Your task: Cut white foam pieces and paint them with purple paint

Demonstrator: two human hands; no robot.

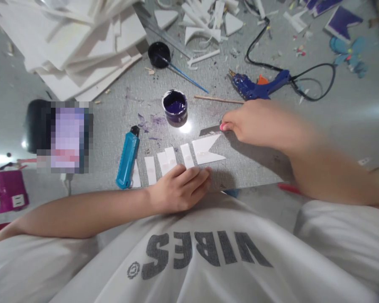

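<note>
My right hand (241, 122) is closed around the pink handle of a knife (210, 130), its flat grey blade pointing left over the table. Just below the blade lies a white foam-like piece (205, 151) with a V-shaped notch on its right side. My left hand (183, 187) rests near the table's front edge with fingers curled; whatever they may hold is hidden. Several narrow white strips (150, 170) lie in a row beyond and beside its knuckles. To their left is a blue box cutter (128, 158).
An open pot of purple paint (175, 105) stands ahead, with a brush (188, 78) resting in a black lid (159, 54). A blue glue gun (259, 84), its cord and a wooden stick (219, 99) lie right. White sheets (82, 46) are piled back left, near a blurred phone (68, 136).
</note>
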